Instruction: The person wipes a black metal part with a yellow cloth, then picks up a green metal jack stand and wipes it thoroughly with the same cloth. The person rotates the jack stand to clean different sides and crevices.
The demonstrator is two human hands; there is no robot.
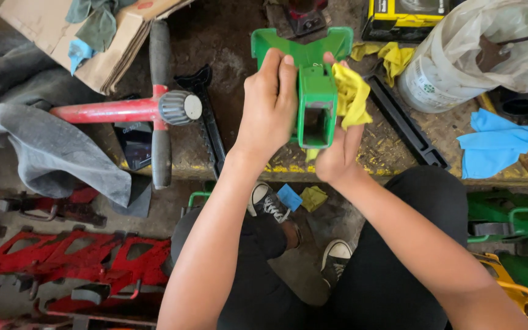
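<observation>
Over a grimy workbench (227, 49), my left hand (270, 101) was wrapped around the green jack stand (313, 79), fingers closed on its side, while my right hand (337, 153) pinched a yellow rag (352, 95) against it.

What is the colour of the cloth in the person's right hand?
Yellow. The cloth, held by the right hand against the green stand, shows best in the head view.

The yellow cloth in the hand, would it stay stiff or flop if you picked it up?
Probably floppy: the yellow cloth bunches and droops over the right hand against the green stand. It likely weighs little, since fingers alone pinch it. It should not roll or break.
</observation>
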